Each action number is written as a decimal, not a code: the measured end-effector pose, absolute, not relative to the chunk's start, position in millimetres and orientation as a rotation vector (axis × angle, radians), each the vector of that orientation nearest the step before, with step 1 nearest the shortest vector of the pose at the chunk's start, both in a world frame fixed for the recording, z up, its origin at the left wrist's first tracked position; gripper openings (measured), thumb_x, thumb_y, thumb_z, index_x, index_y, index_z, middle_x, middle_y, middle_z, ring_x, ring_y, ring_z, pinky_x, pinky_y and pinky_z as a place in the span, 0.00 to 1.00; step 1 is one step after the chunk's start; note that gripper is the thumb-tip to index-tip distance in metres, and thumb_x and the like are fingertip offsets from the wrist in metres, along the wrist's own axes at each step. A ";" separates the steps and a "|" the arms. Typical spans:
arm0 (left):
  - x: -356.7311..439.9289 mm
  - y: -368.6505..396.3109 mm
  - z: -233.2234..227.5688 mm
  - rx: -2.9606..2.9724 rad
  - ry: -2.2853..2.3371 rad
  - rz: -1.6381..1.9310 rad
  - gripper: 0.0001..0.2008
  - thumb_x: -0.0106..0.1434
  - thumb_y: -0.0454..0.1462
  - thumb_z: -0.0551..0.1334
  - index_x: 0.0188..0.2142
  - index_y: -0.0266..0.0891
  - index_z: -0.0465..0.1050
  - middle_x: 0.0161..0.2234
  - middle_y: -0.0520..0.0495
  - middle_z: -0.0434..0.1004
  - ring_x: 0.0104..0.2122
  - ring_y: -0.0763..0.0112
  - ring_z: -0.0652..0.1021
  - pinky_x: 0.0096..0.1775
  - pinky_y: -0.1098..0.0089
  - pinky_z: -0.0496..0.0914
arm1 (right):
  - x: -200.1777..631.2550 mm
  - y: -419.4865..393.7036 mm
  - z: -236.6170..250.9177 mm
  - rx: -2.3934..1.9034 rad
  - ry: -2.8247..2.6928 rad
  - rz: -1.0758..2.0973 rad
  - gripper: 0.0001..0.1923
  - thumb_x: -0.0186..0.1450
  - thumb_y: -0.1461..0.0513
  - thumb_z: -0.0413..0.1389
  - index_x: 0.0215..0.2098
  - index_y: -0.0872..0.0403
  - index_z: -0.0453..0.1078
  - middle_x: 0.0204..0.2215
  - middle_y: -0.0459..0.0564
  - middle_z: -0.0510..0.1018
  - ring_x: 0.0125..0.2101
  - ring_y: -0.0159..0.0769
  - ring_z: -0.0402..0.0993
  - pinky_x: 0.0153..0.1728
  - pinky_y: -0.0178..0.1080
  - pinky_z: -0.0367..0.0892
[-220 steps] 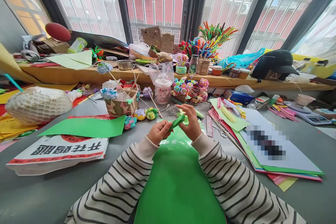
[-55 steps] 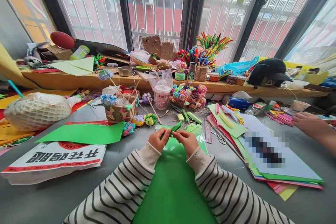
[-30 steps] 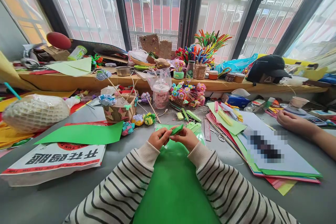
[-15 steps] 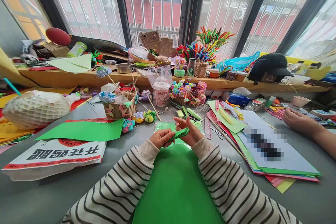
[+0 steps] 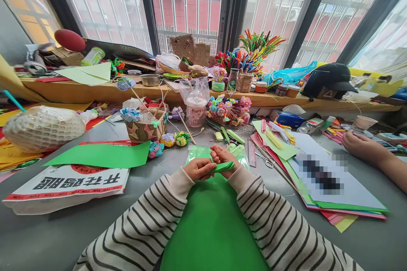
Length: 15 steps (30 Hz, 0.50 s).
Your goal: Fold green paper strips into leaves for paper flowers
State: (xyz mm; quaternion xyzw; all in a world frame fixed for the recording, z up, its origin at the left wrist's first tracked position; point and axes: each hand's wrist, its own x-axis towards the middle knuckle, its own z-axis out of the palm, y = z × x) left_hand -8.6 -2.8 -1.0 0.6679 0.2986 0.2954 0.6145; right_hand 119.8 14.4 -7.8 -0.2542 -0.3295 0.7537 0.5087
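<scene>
A strip of green paper (image 5: 224,167), folded into several layers, is pinched between the thumb and fingers of my left hand (image 5: 200,169). My right hand (image 5: 226,159) is closed around the far side of the same paper, its curled fingertips close to my left fingers. The paper's loose end lies across my right palm and hides part of it. Below both hands spreads a large green surface (image 5: 213,224). Just beyond them lies a clear plastic packet with green contents (image 5: 193,152).
Scissors (image 5: 264,160) and a ruler (image 5: 252,153) lie right of my hands, beside stacked coloured paper (image 5: 349,206). A green sheet (image 5: 98,155) rests on a printed bag (image 5: 70,186) at left. Behind stand a cardboard basket (image 5: 144,130) and a cup (image 5: 196,112). Another person's hand (image 5: 359,146) is at right.
My right hand's fingers, spread apart earlier, have curled in toward my left hand. The folded green paper has shifted slightly right, with its loose end over my right palm.
</scene>
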 end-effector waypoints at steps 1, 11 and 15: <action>-8.5 -2.7 -1.5 1.538 0.690 0.683 0.18 0.48 0.49 0.55 0.18 0.35 0.62 0.09 0.58 0.53 0.10 0.84 0.55 0.13 0.77 0.46 | 118.6 13.5 -7.7 -0.628 -0.798 1.803 0.15 0.41 0.56 0.60 0.22 0.56 0.64 0.13 0.38 0.61 0.12 0.18 0.53 0.11 0.25 0.48; -8.9 -0.1 -5.1 1.597 0.677 0.747 0.16 0.47 0.47 0.57 0.17 0.36 0.63 0.10 0.57 0.54 0.10 0.83 0.56 0.14 0.76 0.48 | 116.3 13.3 -14.0 -0.724 -0.864 1.733 0.16 0.43 0.53 0.58 0.23 0.56 0.63 0.14 0.38 0.61 0.12 0.19 0.53 0.12 0.27 0.49; -10.9 -1.9 0.3 1.641 0.723 0.806 0.14 0.47 0.45 0.58 0.18 0.35 0.65 0.09 0.57 0.55 0.10 0.83 0.57 0.15 0.76 0.50 | 114.1 12.5 -15.5 -0.699 -0.825 1.734 0.13 0.45 0.55 0.57 0.22 0.55 0.63 0.14 0.38 0.61 0.12 0.19 0.54 0.12 0.27 0.52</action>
